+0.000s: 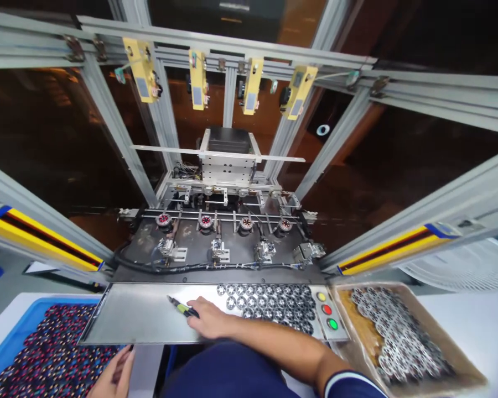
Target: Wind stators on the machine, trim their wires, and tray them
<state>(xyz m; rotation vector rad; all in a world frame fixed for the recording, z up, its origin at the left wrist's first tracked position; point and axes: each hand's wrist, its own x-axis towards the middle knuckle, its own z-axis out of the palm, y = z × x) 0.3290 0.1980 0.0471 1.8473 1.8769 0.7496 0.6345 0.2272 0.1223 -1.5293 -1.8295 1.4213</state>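
My right hand (209, 319) rests on the steel tray (136, 315) in front of the machine, fingers closed around a yellow-green and black pen-like tool (181, 307) whose tip points left. Just right of that hand, several round silver stator parts (269, 301) lie in rows on the tray. My left hand (114, 376) is low at the bottom edge, beside the blue bin (8, 342); its fingers are curled, and what they hold, if anything, is hidden.
The blue bin holds several wound parts with red and dark coils (53, 359). A cardboard box (452, 348) at right is full of silver stators. Yellow, red and green buttons (327, 309) sit on the tray's right end. Behind it, the machine has fixtures carrying wound parts (205, 221).
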